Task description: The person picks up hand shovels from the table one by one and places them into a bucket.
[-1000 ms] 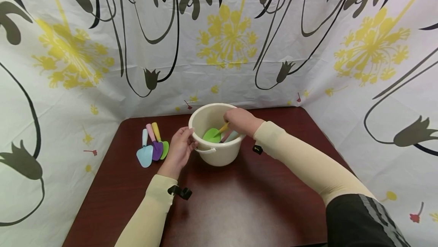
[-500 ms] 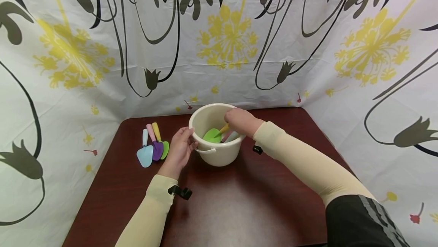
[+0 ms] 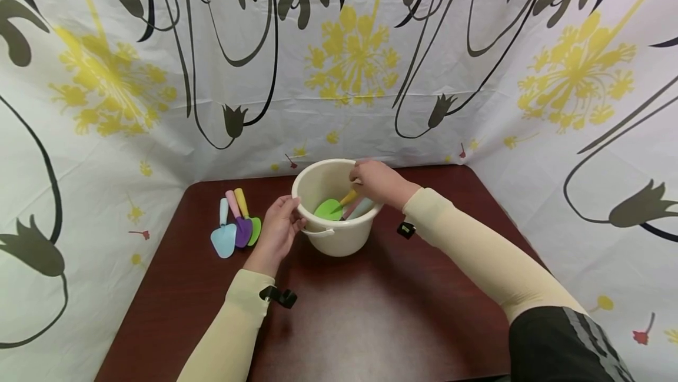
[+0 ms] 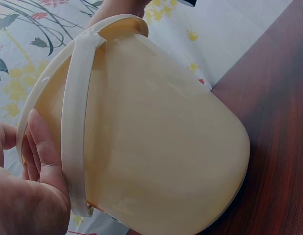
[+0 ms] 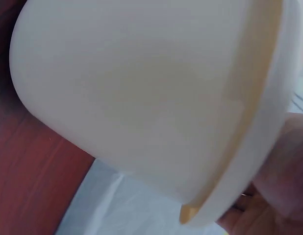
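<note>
A cream plastic bucket stands upright on the table. My left hand pinches its rim at the left side; in the left wrist view the fingers lie beside the bucket's handle. Inside the bucket lies a toy trowel with a green blade and a yellow handle. Beside it show a pink handle and a light blue piece, partly hidden by the rim. My right hand is over the bucket's right rim, fingers loosely bent, with nothing visible in them; its fingertips are partly hidden in the right wrist view.
Left of the bucket lie several items in a row: a light blue trowel, a purple trowel with pink handle and a green trowel with yellow handle. A patterned curtain hangs behind the dark red table.
My right hand has let go of the yellow-handled trowel in the bucket and moved slightly up and right. My left hand and the bucket have not visibly moved.
</note>
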{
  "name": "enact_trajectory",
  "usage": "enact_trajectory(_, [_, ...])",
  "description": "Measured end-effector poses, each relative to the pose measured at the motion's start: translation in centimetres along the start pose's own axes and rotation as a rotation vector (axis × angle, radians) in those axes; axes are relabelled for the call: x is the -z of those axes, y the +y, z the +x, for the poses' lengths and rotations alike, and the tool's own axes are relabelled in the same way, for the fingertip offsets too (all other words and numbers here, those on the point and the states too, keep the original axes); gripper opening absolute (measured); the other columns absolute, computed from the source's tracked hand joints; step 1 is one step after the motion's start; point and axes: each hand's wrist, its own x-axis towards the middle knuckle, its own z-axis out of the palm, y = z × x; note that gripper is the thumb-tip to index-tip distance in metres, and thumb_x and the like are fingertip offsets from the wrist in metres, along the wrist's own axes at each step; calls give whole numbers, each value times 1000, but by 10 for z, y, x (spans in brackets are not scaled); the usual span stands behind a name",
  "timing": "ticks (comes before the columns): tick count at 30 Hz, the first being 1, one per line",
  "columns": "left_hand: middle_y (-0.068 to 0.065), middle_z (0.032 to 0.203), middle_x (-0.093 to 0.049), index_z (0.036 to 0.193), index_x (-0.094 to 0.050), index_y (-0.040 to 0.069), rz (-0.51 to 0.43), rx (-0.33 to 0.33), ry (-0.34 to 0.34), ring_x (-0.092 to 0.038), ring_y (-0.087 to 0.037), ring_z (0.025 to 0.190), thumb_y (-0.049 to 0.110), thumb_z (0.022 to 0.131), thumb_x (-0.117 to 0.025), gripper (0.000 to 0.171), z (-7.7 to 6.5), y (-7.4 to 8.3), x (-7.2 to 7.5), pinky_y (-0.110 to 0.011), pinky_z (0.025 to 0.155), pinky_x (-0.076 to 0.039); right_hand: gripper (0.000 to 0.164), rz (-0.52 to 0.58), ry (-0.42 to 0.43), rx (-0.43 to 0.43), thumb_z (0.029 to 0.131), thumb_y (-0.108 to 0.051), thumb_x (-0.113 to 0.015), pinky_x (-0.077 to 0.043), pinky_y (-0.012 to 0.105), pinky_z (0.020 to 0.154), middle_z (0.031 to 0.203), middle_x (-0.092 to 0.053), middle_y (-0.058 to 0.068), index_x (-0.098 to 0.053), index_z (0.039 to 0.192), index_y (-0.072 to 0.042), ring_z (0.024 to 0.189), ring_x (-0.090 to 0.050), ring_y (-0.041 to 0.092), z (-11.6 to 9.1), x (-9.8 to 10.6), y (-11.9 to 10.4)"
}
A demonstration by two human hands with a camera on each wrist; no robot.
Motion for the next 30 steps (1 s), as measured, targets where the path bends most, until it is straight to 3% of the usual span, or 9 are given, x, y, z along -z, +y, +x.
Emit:
enact_trajectory(6, [-2,85,-60,113,-57,7,5,3,2,-60,-12,72,13,112,-63,8,0,0,0,-22,65,-57,14,74,208,-65,107,-13,-73,-60,49,92,110,-74,10,-81,114,-4,105,-69,31,-16,6,16])
enact_trajectory(10, [-2,85,-60,113,-57,8,0,1,0,-60,-12,72,12,111,-63,7,0,0,0,-22,65,-57,19,161,293,-178,109,-18,-69,-60,51,91,114,-73,12,-79,119,-5,104,-70,32,-28,5,25])
enact_trajectory(18, [-2,83,-60,114,-57,7,-5,4,2,-60,-12,72,12,112,-62,7,0,2,0,-21,65,-57,46,622,223,-467,114,-39,-60,-62,48,88,128,-73,13,-66,147,-8,105,-72,29,-47,-14,36])
enact_trajectory(23, [-1,85,-60,114,-57,7,4,3,-5,-60,-12,73,12,112,-61,7,1,2,0,-21,66,-57,52,828,218,-560,115,-40,-58,-61,42,87,136,-69,14,-58,156,-9,105,-69,29,-51,-24,34])
enact_trajectory(30, [-2,86,-60,115,-57,7,-4,5,-7,-60,-12,73,12,112,-61,7,1,1,1,-21,66,-57,49,1088,288,-667,117,-34,-57,-57,48,105,147,-64,16,-59,156,-5,122,-67,27,-50,-35,23])
